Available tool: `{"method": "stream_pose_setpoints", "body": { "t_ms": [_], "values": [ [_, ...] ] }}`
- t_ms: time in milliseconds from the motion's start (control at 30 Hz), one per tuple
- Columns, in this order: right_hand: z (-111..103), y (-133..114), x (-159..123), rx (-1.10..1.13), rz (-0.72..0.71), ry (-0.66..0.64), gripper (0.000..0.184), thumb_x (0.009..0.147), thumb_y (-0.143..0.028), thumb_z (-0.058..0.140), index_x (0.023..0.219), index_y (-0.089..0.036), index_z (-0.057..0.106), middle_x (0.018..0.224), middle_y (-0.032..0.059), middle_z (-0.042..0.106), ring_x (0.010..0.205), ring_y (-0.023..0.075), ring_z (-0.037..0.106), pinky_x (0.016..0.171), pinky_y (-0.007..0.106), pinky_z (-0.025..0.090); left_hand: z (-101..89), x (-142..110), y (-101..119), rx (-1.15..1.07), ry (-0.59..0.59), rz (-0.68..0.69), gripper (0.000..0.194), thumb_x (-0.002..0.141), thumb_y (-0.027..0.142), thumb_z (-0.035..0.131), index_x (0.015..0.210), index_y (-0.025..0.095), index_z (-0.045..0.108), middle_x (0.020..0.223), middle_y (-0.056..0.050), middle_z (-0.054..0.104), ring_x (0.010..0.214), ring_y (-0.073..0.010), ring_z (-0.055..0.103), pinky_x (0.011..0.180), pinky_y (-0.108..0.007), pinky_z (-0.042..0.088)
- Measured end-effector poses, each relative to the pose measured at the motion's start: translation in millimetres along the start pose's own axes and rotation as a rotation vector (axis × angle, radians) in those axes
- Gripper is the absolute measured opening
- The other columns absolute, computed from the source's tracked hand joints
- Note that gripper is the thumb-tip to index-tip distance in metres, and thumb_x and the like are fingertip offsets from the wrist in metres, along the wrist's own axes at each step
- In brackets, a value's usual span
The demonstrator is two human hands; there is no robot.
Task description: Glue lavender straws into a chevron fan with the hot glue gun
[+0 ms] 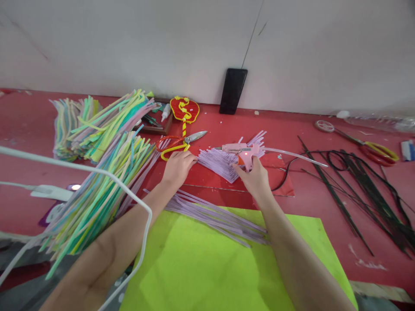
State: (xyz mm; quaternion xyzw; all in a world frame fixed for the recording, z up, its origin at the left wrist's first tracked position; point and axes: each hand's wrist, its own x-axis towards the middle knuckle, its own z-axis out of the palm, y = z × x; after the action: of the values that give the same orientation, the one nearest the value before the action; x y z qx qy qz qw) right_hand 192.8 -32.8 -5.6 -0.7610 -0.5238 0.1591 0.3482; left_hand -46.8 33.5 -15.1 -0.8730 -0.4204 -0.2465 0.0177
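My right hand (256,177) is wrapped round the handle of a pink glue gun (248,153), whose nozzle points left. A clear glue stick (295,157) sticks out of the gun's back. Beneath the gun lies a V-shaped piece of lilac pipe cleaners (220,163), laid side by side and partly covered by the gun. My left hand (180,166) is closed, its fingertips pinching at the left end of that piece. Yellow-and-red-handled scissors (194,137) lie just beyond my left hand. Loose lilac pipe cleaners (217,218) are spread nearer me.
Pastel pipe cleaner bundles (106,190) fill the left, with a white cable (136,194) crossing in front. A phone (233,90) leans on the wall. Dark stems (363,190) and more scissors (372,149) lie right. A yellow-green sheet (220,268) is in front.
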Motion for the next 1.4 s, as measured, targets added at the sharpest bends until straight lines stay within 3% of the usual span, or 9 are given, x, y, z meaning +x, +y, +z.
{"method": "stream_pose_setpoints", "body": {
  "t_ms": [633, 900, 1067, 1133, 1267, 1400],
  "values": [
    [-1.9, -2.4, -0.7, 0.016, 0.005, -0.023, 0.038, 0.069, -0.048, 0.060, 0.094, -0.020, 0.052, 0.069, 0.0035, 0.062, 0.063, 0.0213, 0.057, 0.057, 0.029, 0.038, 1.6, 2.3, -0.6, 0.035, -0.012, 0.009, 0.008, 0.086, 0.018, 0.058, 0.084, 0.017, 0.066, 0.083, -0.004, 0.067, 0.081, -0.0207, 0.062, 0.077, -0.035, 0.044],
    [2.7, 2.5, -0.6, -0.023, -0.031, 0.008, 0.039, 0.070, -0.049, 0.059, 0.093, -0.019, 0.052, 0.074, 0.0050, 0.060, 0.067, 0.0208, 0.055, 0.061, 0.030, 0.041, 1.5, 0.3, -2.8, -0.114, -0.005, -0.105, 0.008, 0.085, 0.019, 0.061, 0.089, 0.020, 0.068, 0.090, -0.003, 0.069, 0.086, -0.0197, 0.062, 0.080, -0.034, 0.047],
    [4.5, -15.9, -9.6, -0.085, -0.178, 0.162, 0.030, 0.074, -0.045, 0.055, 0.088, -0.019, 0.051, 0.094, 0.0126, 0.059, 0.088, 0.0253, 0.054, 0.072, 0.035, 0.043, 3.8, -0.3, -5.8, -0.185, 0.006, -0.127, 0.008, 0.083, 0.016, 0.063, 0.089, 0.019, 0.068, 0.090, -0.003, 0.069, 0.086, -0.0188, 0.062, 0.081, -0.034, 0.047],
    [7.7, -29.2, -14.1, -0.106, -0.184, 0.189, 0.029, 0.077, -0.044, 0.052, 0.091, -0.019, 0.051, 0.095, 0.0123, 0.058, 0.087, 0.0255, 0.054, 0.071, 0.036, 0.043, 4.0, -0.2, -5.6, -0.179, 0.008, -0.127, 0.008, 0.082, 0.015, 0.064, 0.088, 0.019, 0.067, 0.089, -0.003, 0.069, 0.085, -0.0189, 0.062, 0.081, -0.034, 0.047],
    [19.3, -44.8, -20.7, -0.161, -0.148, 0.131, 0.033, 0.080, -0.045, 0.049, 0.099, -0.019, 0.051, 0.095, 0.0127, 0.059, 0.083, 0.0264, 0.056, 0.065, 0.035, 0.042, 2.3, -0.5, -4.1, -0.185, 0.003, -0.125, 0.006, 0.082, 0.015, 0.065, 0.086, 0.019, 0.067, 0.088, -0.003, 0.068, 0.084, -0.0183, 0.062, 0.079, -0.033, 0.046],
    [26.5, -35.9, -23.1, -0.179, -0.193, 0.087, 0.036, 0.081, -0.048, 0.049, 0.100, -0.018, 0.052, 0.093, 0.0127, 0.060, 0.084, 0.0272, 0.058, 0.064, 0.034, 0.042, 0.1, -0.5, -2.7, -0.172, -0.016, -0.133, 0.007, 0.083, 0.015, 0.063, 0.087, 0.018, 0.068, 0.089, -0.003, 0.068, 0.085, -0.0192, 0.062, 0.078, -0.034, 0.045]
  ]
}}
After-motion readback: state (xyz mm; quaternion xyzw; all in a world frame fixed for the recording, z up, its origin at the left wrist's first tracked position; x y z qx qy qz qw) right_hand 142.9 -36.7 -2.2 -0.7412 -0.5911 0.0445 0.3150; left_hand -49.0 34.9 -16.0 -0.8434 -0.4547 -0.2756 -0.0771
